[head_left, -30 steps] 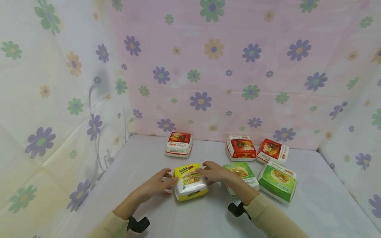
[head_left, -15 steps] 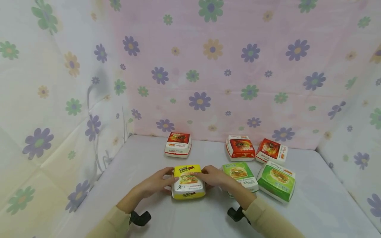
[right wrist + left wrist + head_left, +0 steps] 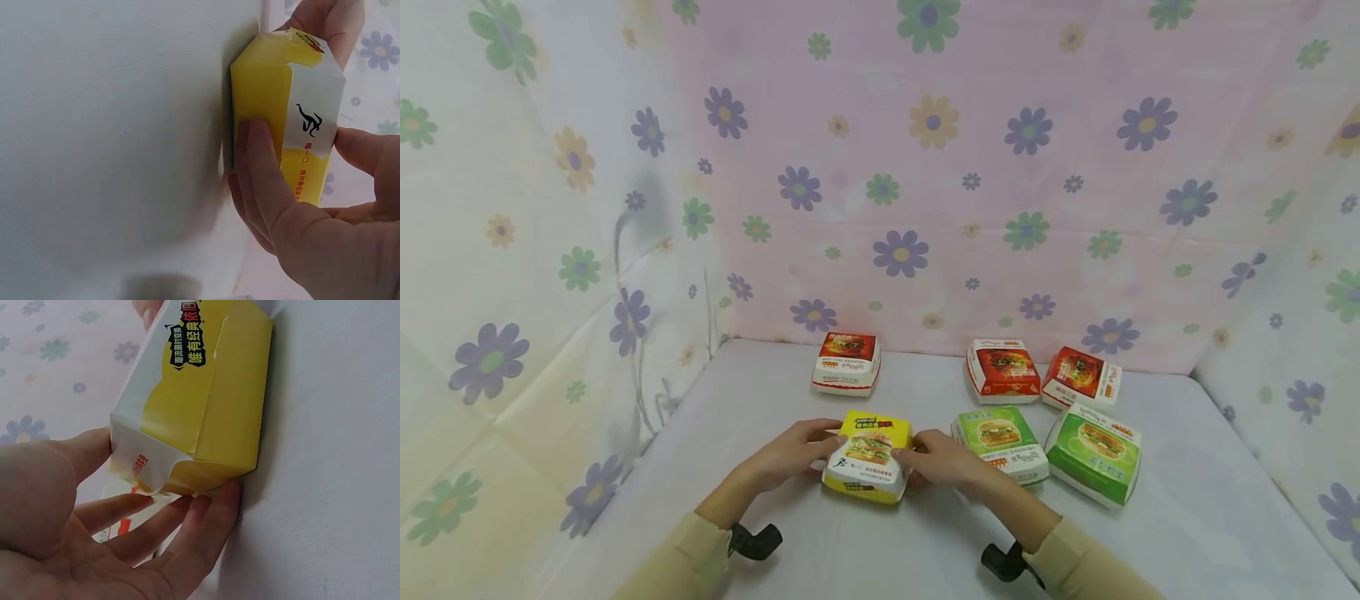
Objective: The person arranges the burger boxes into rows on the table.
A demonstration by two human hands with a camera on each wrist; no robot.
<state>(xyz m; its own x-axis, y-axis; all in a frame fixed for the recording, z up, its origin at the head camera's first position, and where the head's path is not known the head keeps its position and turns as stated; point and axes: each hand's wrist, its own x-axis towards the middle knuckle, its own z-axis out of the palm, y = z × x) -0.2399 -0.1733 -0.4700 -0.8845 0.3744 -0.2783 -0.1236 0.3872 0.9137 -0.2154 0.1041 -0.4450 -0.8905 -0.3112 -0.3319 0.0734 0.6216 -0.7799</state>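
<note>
A yellow and white burger box (image 3: pixel 871 471) with a burger picture on its lid sits on the table in front of me, turned slightly. My left hand (image 3: pixel 796 457) holds its left side; in the left wrist view the thumb presses the lid's edge and the fingertips touch low on the side of the box (image 3: pixel 234 394). On the opposite side my right hand (image 3: pixel 943 460) grips it, thumb at the lid's edge and fingers along the lower wall of the box (image 3: pixel 262 94). In the head view the right hand's lower fingers are mostly hidden.
A red and white burger box (image 3: pixel 847 364) stands behind the yellow one. At the right are a green and white box (image 3: pixel 1000 437), a green box (image 3: pixel 1093 454) and two red boxes (image 3: pixel 1002 371). Flowered cloth (image 3: pixel 925 275) rises behind the white table (image 3: pixel 1210 500).
My hands have closed in from loosely touching the yellow burger box to holding both its sides. It has turned clockwise and shifted slightly left. The other boxes have stayed put.
</note>
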